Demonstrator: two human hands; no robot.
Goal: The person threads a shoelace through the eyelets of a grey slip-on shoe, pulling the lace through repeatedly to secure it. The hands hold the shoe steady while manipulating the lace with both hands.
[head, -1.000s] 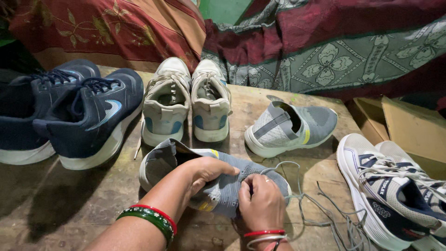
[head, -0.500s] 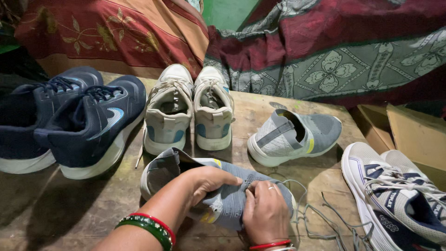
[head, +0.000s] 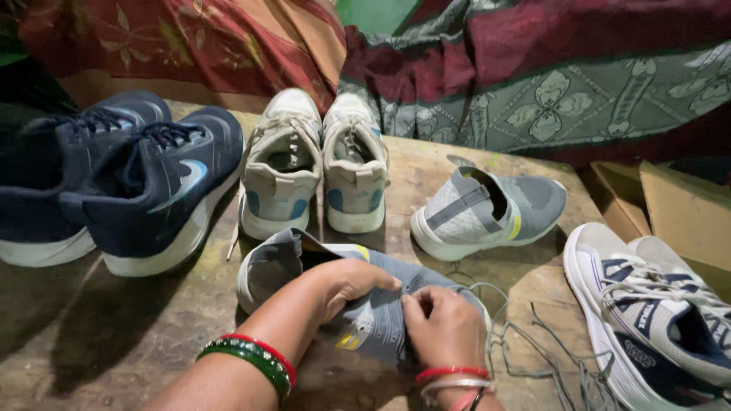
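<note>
While held, grey shoe (head: pixel 365 304) (unlaced) underlies both hands (head: pixel 396 304).

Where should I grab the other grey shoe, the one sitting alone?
Probably the heel collar of the grey shoe, coming from the left. It stands upright on the wooden table with its wide mouth open, heel pointing left and nothing crowding that end, so fingers can hook inside.

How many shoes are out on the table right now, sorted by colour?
Navy blue shoes: 2
Beige shoes: 2
Plain grey shoes: 2, one lying free, one under both hands
White shoes with navy panels: 2, the second partly hidden behind the first
Total: 8 shoes
</note>
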